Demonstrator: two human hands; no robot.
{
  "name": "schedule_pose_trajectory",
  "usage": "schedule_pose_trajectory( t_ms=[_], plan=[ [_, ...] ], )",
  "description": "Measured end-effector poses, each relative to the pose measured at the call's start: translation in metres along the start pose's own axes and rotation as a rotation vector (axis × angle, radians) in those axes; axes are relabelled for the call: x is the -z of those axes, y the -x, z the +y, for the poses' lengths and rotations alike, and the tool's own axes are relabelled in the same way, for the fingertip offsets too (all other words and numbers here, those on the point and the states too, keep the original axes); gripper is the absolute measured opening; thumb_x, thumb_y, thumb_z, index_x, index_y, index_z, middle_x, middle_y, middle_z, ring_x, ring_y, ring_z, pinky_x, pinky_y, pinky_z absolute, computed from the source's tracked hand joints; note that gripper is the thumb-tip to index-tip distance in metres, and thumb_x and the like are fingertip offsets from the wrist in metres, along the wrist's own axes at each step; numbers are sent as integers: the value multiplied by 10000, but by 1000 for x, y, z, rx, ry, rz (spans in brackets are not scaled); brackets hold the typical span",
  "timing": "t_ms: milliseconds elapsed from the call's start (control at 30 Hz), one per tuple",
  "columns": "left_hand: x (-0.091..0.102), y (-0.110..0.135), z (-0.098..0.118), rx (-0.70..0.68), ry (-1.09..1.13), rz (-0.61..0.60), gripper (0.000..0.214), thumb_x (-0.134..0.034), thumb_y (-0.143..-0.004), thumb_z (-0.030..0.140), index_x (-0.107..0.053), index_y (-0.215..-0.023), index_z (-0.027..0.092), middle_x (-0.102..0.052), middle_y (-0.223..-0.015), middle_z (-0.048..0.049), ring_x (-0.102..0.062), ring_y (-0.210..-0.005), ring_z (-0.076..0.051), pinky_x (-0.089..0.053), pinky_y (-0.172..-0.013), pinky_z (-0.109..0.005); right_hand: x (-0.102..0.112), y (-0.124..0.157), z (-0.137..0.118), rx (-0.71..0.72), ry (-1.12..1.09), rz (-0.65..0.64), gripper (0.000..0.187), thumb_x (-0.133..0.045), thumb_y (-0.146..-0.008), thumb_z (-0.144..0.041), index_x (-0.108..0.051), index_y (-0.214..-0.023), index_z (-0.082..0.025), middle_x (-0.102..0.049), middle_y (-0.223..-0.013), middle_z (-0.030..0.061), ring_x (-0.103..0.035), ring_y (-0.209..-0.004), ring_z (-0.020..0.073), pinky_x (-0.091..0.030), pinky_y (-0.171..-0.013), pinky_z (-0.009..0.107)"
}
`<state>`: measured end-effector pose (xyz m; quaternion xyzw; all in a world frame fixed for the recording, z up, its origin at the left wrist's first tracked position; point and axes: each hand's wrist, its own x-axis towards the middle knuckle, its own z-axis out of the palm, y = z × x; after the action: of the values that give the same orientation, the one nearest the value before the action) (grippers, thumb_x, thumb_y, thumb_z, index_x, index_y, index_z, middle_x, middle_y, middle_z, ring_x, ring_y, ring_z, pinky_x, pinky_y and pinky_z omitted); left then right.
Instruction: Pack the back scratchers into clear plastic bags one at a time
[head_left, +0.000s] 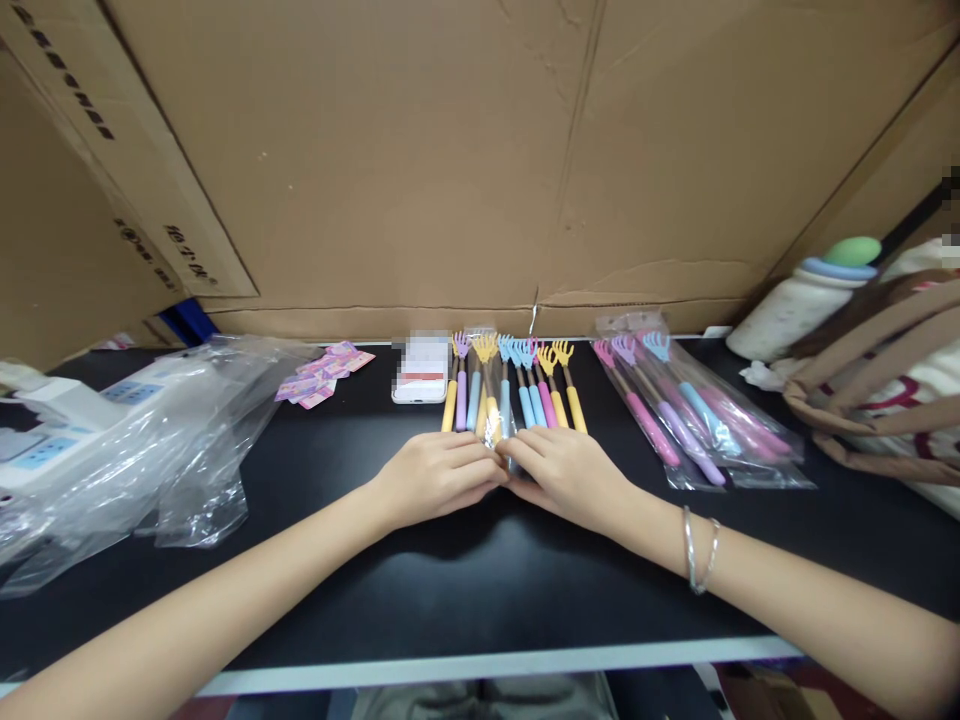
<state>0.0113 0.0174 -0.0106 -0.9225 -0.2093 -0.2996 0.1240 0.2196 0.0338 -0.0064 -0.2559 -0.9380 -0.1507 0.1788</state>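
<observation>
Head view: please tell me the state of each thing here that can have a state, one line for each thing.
left hand: palm down, fingers on the near ends of the back scratchers.
right hand: palm down, fingers touching the same ends.
back scratchers: loose, lying flat in a row.
bagged back scratchers: sealed in clear bags, lying flat.
plastic bags: crumpled, heaped.
bottle: lying on its side, capped.
phone: lying flat.

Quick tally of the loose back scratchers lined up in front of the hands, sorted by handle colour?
Loose back scratchers on the black table, above the left hand and right hand; the bagged ones to the right are not counted:
Yellow handles: 4
Blue handles: 3
Purple handles: 1
Pink handles: 1
Total: 9, though the hands hide the near ends, so the count could be off.
</observation>
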Motion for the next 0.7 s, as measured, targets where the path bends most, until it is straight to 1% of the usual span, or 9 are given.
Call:
schedule_pose_trajectory(
  t_ms=[233, 367, 567, 700],
  plan=[
    [1, 0, 0, -34, -14, 14, 219, -435, -946, 227, -639, -902, 161, -706, -832, -11, -656, -801, -125, -505, -749, -214, -1, 3, 0, 3, -17, 20, 171, -452, -932, -265, -574, -856, -172, -633, -727, 12, -568, -657, 150, -313, -563, 284],
    [1, 0, 1, -42, -67, 5, 213, -446, -937, 234, -642, -873, 184, -694, -807, 8, -641, -746, -123, -481, -687, -218, -1, 4, 3, 21, -34, 21, 217, -445, -937, -315, -574, -832, -176, -627, -718, 7, -561, -646, 145, -312, -565, 280],
    [1, 2, -1, -29, -131, -33, 129, -509, -905, 275, -631, -925, 237, -680, -824, 38, -612, -749, -126, -438, -674, -232, 2, 5, 8, 47, -70, 6, 269, -428, -943, -379, -562, -834, -173, -618, -725, 15, -560, -654, 146, -313, -566, 269],
    [4, 1, -4, -39, -172, -69, 137, -509, -906, 316, -624, -928, 247, -665, -802, 38, -602, -757, -126, -418, -649, -235, 5, 6, 12, 84, -80, -17, 268, -437, -939, -391, -563, -841, -176, -609, -738, 22, -556, -665, 145, -326, -580, 259]
  ],
)
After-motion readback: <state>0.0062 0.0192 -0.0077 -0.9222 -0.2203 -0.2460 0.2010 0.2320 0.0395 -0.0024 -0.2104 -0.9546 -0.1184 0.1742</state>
